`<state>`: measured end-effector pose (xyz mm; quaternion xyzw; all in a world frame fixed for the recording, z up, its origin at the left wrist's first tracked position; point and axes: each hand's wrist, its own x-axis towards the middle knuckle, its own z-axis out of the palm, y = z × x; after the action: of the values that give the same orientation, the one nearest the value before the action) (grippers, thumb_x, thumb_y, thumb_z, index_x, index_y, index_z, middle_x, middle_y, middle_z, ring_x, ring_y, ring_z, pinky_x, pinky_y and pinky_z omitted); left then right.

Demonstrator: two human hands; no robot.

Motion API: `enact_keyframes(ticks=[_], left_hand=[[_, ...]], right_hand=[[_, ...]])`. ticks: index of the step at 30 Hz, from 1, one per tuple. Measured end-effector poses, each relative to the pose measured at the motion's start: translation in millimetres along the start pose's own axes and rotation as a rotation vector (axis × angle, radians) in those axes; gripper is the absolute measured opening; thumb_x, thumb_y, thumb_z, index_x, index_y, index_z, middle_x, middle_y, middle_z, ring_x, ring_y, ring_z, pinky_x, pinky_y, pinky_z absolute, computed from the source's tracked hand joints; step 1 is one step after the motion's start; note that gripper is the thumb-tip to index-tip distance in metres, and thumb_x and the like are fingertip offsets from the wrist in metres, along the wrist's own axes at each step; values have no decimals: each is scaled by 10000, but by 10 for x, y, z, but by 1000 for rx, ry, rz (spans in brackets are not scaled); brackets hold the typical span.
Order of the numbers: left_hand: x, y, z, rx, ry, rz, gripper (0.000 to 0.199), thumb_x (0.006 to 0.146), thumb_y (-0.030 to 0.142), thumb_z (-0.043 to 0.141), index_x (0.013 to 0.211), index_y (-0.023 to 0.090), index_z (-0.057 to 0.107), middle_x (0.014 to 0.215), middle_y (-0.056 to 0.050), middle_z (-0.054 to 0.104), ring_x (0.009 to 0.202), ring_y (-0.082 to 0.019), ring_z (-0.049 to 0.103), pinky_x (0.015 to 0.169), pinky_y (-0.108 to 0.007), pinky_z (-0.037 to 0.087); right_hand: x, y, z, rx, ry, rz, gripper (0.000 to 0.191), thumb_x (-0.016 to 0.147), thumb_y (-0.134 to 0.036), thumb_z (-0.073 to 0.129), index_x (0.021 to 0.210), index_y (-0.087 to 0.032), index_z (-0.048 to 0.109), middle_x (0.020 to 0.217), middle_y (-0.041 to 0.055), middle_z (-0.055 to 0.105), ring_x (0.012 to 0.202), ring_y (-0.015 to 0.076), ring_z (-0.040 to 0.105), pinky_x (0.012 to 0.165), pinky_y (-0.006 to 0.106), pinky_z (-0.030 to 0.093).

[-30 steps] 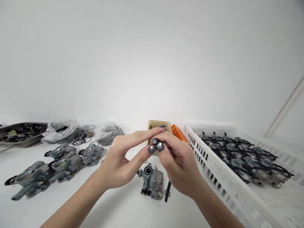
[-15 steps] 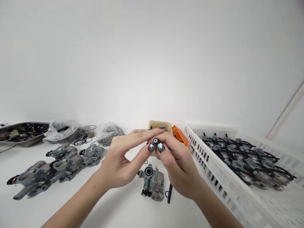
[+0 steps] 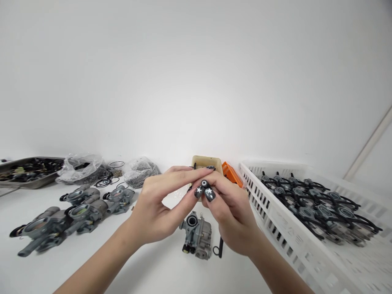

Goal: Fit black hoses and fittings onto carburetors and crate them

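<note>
1. A white desk (image 3: 147, 265) runs across the view and carries everything here, with a white wall behind it.
2. On the right stands a white slatted plastic crate (image 3: 275, 216), holding rows of carburetors (image 3: 318, 214) with black hoses.
3. At far left, against the wall, sits a metal tray (image 3: 18, 162) heaped with dark parts too small to tell apart. Just right of it lie two clear plastic bags (image 3: 80, 168) (image 3: 141, 173) of small grey pieces, with loose black O-rings (image 3: 105, 181) between them.
4. In front of these, a loose group of grey carburetors (image 3: 65, 220) lies on the desk.
5. Straight ahead, a beige tray (image 3: 206, 160) stands behind the hands, with an orange part (image 3: 231, 174) just beside it.
6. Below the hands, a single carburetor (image 3: 196, 236) sits on the desk, with a small black hose (image 3: 220, 248) just to its right.
7. Both hands are raised close together above that carburetor, fingers narrowly pinched. The left hand (image 3: 156, 208) and right hand (image 3: 232, 220) hold a small black ring (image 3: 205, 184) between their fingertips, in the air above the desk.
</note>
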<state>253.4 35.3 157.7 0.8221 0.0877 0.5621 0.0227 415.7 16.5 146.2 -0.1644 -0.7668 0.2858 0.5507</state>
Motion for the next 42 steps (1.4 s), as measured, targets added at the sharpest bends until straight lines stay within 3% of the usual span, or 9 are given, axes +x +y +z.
enact_keyframes(ticks=[11,22,31,37,42], left_hand=[[1,27,16,38,33,29,503,843,4,568,1290,232,593,1082,-8,731,962,-114,680,894,-244,544],[29,54,10,135,48,86,474,853,34,564,1280,237,598,1024,-7,747,930,-120,698,885,-244,558],[22,47,-2,110,44,58,485,849,26,562,1275,254,601,1040,1,741,913,-121,698,880,-256,561],[27,39,0,117,30,39,466,858,35,566,1264,260,606,1066,-6,735,879,-126,698,858,-265,567],[2,-3,-29,78,-17,44,481,887,46,514,1323,244,558,1134,-32,713,1004,-135,669,921,-255,530]], right_hand=[[36,-34,7,-26,14,12,236,862,-26,395,830,-232,508,634,-67,403,523,65,315,461,198,279],[54,-50,-17,-79,17,-24,266,840,-19,407,859,-230,567,635,-69,443,490,53,334,436,185,293],[26,-11,-15,-29,-8,2,224,882,-84,387,877,-223,562,630,-46,426,525,92,346,464,228,317],[48,-17,-65,59,-70,-64,258,952,-181,382,968,-228,635,711,-16,506,553,96,366,491,245,321],[62,32,-39,63,-31,-108,243,976,-213,432,1052,-254,658,722,-13,542,567,93,434,507,237,367]])
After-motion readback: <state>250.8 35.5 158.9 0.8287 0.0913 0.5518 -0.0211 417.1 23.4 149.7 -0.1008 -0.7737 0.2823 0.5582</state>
